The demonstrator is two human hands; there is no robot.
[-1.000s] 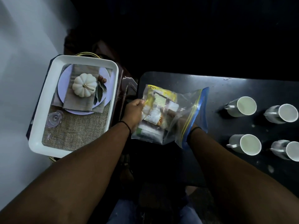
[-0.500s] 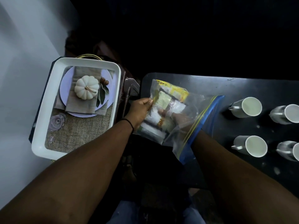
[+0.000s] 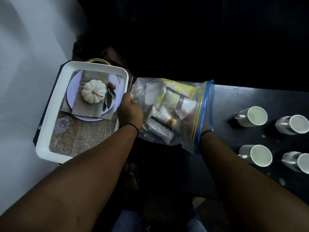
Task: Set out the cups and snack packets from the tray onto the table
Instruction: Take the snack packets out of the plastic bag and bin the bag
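Observation:
A clear zip bag with a blue seal holds several snack packets and hangs over the left end of the black table. My left hand grips the bag's closed bottom edge. My right hand is inside the bag through its mouth, blurred by the plastic, so what its fingers hold is unclear. White mugs stand on the table at the right: mug, mug, mug, mug. The white tray sits at the left.
The tray's floor shows a printed picture of a plate, a white pumpkin, linen and a glass. A pale floor lies to the left. Beyond the table everything is dark. My legs are below the bag.
The bag has swung left and spread wider. My left hand has shifted along it toward the tray, and my right hand has stayed inside the bag.

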